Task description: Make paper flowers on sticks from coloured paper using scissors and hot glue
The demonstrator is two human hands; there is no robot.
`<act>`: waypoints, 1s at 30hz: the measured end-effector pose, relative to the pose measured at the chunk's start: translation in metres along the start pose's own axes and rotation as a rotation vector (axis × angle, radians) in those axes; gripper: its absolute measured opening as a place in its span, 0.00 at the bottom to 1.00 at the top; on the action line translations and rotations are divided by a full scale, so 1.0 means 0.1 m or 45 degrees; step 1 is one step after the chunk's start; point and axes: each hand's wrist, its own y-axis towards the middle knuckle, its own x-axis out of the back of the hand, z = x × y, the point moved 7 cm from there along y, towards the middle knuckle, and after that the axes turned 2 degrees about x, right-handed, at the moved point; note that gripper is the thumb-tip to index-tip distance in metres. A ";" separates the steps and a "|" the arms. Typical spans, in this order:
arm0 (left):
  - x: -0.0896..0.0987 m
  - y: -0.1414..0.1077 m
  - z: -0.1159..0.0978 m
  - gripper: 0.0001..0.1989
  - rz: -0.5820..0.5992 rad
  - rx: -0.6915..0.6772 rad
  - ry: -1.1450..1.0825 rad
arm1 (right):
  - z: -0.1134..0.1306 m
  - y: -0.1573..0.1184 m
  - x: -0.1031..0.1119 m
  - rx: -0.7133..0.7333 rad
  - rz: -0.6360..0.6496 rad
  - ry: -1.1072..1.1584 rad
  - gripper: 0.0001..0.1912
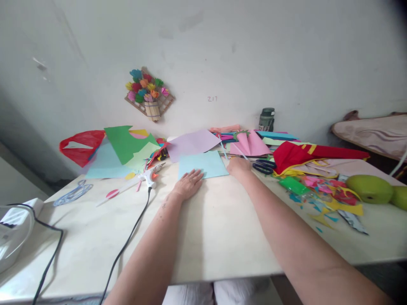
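Left hand spread palm-down, ungripping, on light blue sheet, flat on table; right hand curled at its right corner, grasp can't be told; apparently positioning, next move likely needing sheet steady.

On the wall I see a woven hanging of colourful paper flowers, with small red writing to its right. A dark green bottle stands upright near the wall. At the right of the surface, two green fruits lie beside colourful scraps, near a red cloth with yellow trim. On the left are a loosely coiled pale cord and, below it, a white electrical unit.
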 end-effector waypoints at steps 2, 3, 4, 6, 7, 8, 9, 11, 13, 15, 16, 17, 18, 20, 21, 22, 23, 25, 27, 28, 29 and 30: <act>0.00 0.00 0.01 0.24 0.006 0.003 -0.003 | -0.14 0.01 0.10 -0.074 -0.128 -0.036 0.20; 0.00 0.00 0.01 0.24 0.012 0.007 -0.007 | -0.14 0.00 0.12 -0.061 -0.166 -0.022 0.19; 0.00 0.00 0.02 0.24 0.019 0.012 -0.011 | -0.07 -0.02 0.12 0.034 -0.192 -0.018 0.17; 0.00 0.00 0.03 0.24 0.025 0.017 -0.014 | 0.13 -0.07 0.10 0.270 -0.225 -0.008 0.13; 0.00 0.00 0.03 0.24 0.025 0.015 -0.015 | 0.23 -0.10 0.08 0.372 -0.229 0.014 0.11; 0.00 0.00 0.03 0.24 0.022 0.011 -0.015 | 0.31 -0.13 0.07 0.450 -0.229 0.057 0.10; 0.00 0.00 0.03 0.24 0.020 0.005 -0.015 | 0.37 -0.15 0.04 0.492 -0.206 0.140 0.09; -0.01 0.01 0.04 0.24 0.025 0.003 -0.012 | 0.43 -0.17 -0.04 0.500 -0.036 0.442 0.08; -0.02 0.02 0.05 0.24 0.032 0.006 -0.005 | 0.47 -0.21 -0.21 0.464 0.343 0.809 0.11; -0.03 0.02 0.06 0.24 0.028 0.011 -0.001 | 0.41 -0.25 -0.37 0.337 0.710 0.936 0.14; -0.02 0.02 0.06 0.24 0.025 0.014 -0.003 | 0.32 -0.25 -0.41 0.239 0.777 0.868 0.14; -0.02 0.02 0.06 0.24 0.020 0.016 -0.005 | 0.15 -0.20 -0.41 0.074 0.719 0.711 0.14; -0.01 0.01 0.06 0.24 0.018 0.019 -0.008 | -0.01 -0.12 -0.32 -0.043 0.528 0.531 0.15; 0.00 0.00 0.06 0.24 0.019 0.030 -0.013 | -0.20 -0.02 -0.06 -0.133 0.089 0.222 0.18; 0.00 0.00 0.05 0.23 0.019 0.033 -0.015 | -0.22 0.00 0.02 -0.136 -0.047 0.130 0.18; 0.01 0.00 0.05 0.23 0.017 0.038 -0.016 | -0.20 0.01 0.07 -0.098 -0.142 0.069 0.18; 0.01 0.00 0.05 0.23 0.015 0.039 -0.015 | -0.13 0.01 0.09 -0.021 -0.194 0.035 0.18; 0.01 0.00 0.05 0.23 0.014 0.033 -0.011 | 0.08 -0.02 0.06 0.206 -0.218 0.011 0.15; 0.01 0.00 0.05 0.24 0.017 0.027 -0.007 | 0.28 -0.09 0.01 0.427 -0.215 0.012 0.13; 0.01 0.01 0.05 0.24 0.018 0.026 -0.006 | 0.37 -0.13 -0.01 0.535 -0.209 0.010 0.12; 0.01 0.01 0.05 0.24 0.018 0.027 -0.007 | 0.45 -0.18 -0.03 0.628 -0.203 0.004 0.12; 0.01 0.01 0.05 0.24 0.016 0.030 -0.007 | 0.50 -0.21 -0.05 0.705 -0.194 -0.006 0.12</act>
